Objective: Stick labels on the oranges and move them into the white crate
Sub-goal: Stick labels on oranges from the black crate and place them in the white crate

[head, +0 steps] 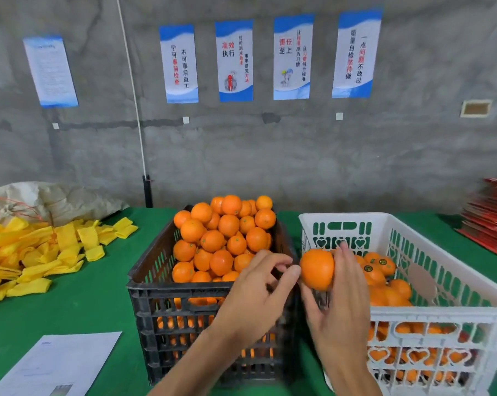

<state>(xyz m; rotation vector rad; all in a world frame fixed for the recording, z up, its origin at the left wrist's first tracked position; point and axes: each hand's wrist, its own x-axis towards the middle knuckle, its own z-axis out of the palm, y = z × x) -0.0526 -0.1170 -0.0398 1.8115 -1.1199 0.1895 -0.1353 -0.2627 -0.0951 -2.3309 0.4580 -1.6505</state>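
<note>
So, two crates sit side by side on the green table (78, 304). The black crate (167, 315) on the left is heaped with unlabelled oranges (221, 238); I can count roughly thirty on top, and more show through the slots lower down, so there's no exact total. The white crate (447, 312) on the right is only partly filled. About eight labelled oranges (380, 274) are visible from above, three of them showing a small dark round sticker, plus more behind the heart-shaped cutouts in the front wall.

The right hand (341, 304) holds one orange (317, 269) up, right over the gap between the two crates at the near left corner of the white one. The fingers curl around the fruit's right side and the thumb sits underneath it. The left hand (258, 295) is just beside that orange, with its index fingertip touching or almost touching the left side of the fruit. The other fingers are loosely bent. It's blurry there, so I can't tell if a sticker is pinched between the fingers.

Other stuff:
- One big pile of yellow foam net sleeves (41, 252) at the left, way too many to count
- One woven sack (55, 200) behind the pile
- One white sheet of paper (55, 364) at the near left corner
- One stack of red flat items (490, 221) at the far right
- Five posters (234, 60) fully in view on the grey wall
</note>
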